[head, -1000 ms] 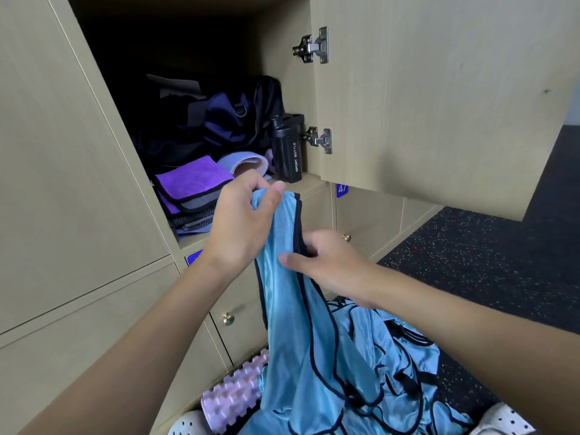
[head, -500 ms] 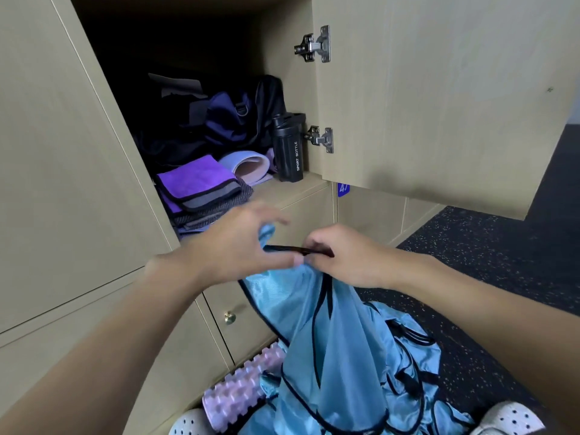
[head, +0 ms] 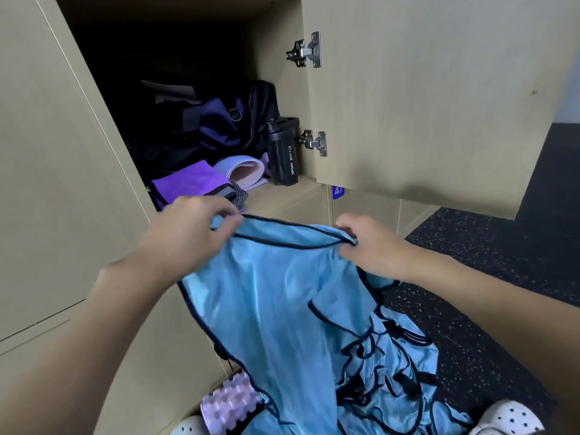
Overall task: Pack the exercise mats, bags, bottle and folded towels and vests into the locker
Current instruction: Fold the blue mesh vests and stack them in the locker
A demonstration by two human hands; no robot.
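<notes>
**One vest out, most gear stowed**

A blue vest [head: 282, 293] with dark trim hangs spread before the open locker [head: 282, 196]. More vests [head: 392, 372] lie crumpled below. Inside are a dark bag [head: 219, 127], folded purple towels [head: 191, 183], a rolled mat [head: 244, 171] and an upright black bottle [head: 284, 155].

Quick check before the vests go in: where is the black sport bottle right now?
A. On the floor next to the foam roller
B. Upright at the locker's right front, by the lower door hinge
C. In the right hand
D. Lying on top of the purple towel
B: the black sport bottle stands upright at the right front of the locker, beside the lower door hinge, while the left hand and right hand grip the blue vest.
</notes>
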